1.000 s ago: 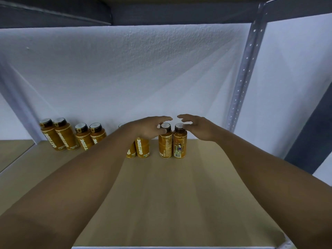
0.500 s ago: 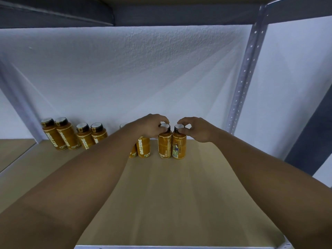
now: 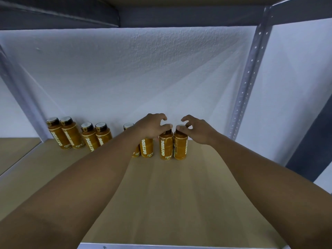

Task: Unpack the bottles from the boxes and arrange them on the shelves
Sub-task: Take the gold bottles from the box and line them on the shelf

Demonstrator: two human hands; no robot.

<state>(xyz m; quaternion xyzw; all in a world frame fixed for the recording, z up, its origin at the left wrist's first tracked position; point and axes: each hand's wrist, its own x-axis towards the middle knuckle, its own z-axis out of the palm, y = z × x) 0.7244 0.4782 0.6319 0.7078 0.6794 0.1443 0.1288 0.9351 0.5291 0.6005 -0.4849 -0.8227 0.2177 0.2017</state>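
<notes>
Count: 8 bottles [image 3: 166, 147] on 1 shelf [image 3: 161, 203]. 1 under left grip [image 3: 151, 127], 1 under right grip [image 3: 197, 131], 2 just left of left grip (one half hidden), 4 further left. 1 perforated post [image 3: 248, 78].

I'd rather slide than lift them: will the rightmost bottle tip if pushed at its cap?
Probably apt to tip: the rightmost bottle stands tall and narrow, so push low on the body. Its base should slide easily on the smooth shelf board. The neighbour bottle close on its left would likely steady it that way only.
</notes>
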